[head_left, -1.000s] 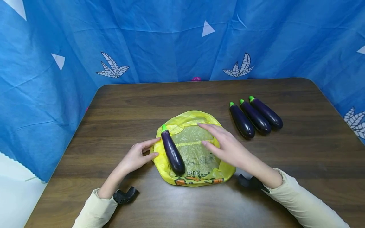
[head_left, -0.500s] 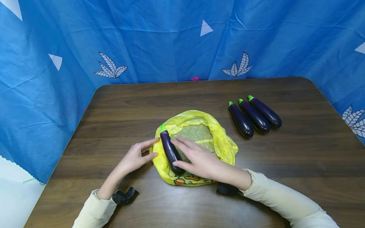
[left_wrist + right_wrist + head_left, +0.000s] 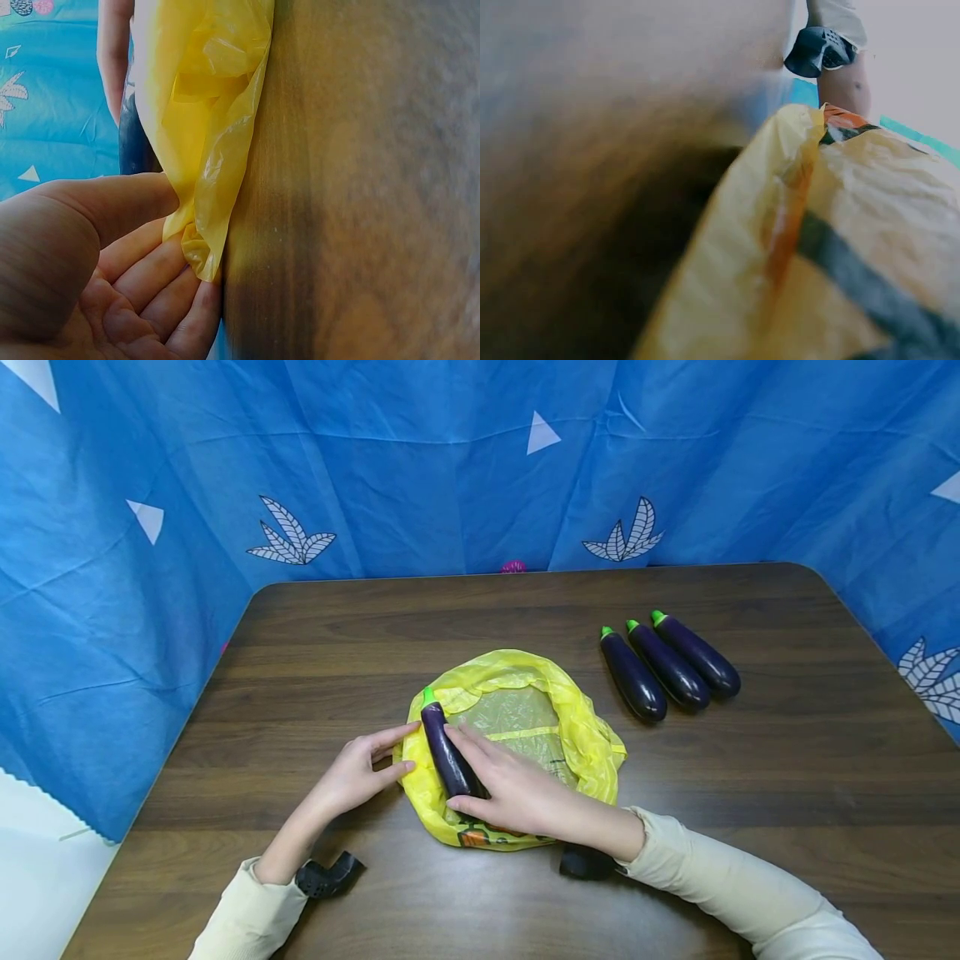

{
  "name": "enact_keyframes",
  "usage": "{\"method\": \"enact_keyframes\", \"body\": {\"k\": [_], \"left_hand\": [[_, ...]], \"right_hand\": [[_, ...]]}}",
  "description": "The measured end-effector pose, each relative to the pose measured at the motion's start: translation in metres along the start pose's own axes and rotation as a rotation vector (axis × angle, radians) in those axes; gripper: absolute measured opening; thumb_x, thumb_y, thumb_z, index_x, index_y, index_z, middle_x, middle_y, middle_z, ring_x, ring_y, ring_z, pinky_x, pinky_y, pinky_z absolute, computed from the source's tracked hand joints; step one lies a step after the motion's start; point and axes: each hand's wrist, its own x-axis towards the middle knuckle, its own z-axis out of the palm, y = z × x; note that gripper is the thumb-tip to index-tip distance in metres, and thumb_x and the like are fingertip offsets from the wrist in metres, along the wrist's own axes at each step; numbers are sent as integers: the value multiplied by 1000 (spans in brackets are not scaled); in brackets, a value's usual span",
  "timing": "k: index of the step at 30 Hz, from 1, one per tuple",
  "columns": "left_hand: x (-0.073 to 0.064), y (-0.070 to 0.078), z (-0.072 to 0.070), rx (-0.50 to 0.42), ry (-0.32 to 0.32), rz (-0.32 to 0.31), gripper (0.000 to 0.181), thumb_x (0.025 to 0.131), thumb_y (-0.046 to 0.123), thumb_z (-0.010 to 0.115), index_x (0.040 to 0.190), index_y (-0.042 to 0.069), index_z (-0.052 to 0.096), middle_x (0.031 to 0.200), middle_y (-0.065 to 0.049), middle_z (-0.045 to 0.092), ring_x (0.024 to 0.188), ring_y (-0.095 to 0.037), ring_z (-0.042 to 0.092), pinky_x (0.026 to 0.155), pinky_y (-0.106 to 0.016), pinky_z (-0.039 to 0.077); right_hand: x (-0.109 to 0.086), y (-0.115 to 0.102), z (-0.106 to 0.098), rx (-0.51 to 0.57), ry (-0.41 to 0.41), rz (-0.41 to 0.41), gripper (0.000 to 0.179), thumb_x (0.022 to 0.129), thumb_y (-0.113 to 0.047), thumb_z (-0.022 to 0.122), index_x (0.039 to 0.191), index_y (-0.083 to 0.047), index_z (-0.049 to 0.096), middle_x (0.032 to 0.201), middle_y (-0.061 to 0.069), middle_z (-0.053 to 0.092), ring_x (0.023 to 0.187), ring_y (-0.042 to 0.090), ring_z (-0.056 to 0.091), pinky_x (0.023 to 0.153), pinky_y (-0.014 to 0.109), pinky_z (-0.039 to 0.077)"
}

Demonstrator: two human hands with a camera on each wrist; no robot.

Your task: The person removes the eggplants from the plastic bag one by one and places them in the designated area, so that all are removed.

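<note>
A yellow plastic bag lies on the brown table with its mouth spread wide. Along the left side of that mouth is a dark purple eggplant, its green stem end on the far rim. My left hand holds the bag's left edge; in the left wrist view, thumb and fingers take the yellow film between them. My right hand lies over the eggplant's lower part, fingers fairly straight and thumb across its near end. The underside of that hand is hidden, and only bag and table show in the right wrist view.
Three more eggplants lie side by side at the table's back right. Behind the table hangs a blue patterned cloth. Both wrists carry black camera mounts.
My right hand has come left from over the bag's right side onto the eggplant, lately sliding slightly down it. The bag's right rim has bunched up. My left hand has stayed put.
</note>
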Motion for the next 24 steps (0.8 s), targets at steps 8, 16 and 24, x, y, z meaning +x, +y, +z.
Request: {"method": "enact_keyframes", "body": {"k": [8,16,24], "left_hand": [[0,1,0,6,0,-2,49,88,6,66,132,-6,48,131,-19,50,118,-31,49,96,-41,42],[-1,0,1,18,4,-1,48,87,5,66,131,-6,49,131,-20,51,118,-32,49,96,-41,41],[0,0,1,17,5,-12,48,87,4,66,131,-6,49,131,-19,51,118,-32,49,96,-41,42]], "right_hand": [[2,2,2,129,-15,-2,84,90,-36,62,152,-17,7,152,7,22,133,18,28,104,37,34],[5,5,5,217,-19,40,84,90,-29,64,152,-16,8,149,10,27,127,20,38,99,37,40],[6,8,5,328,13,59,79,88,-20,66,150,-13,17,145,13,33,118,23,46,91,38,46]]}}
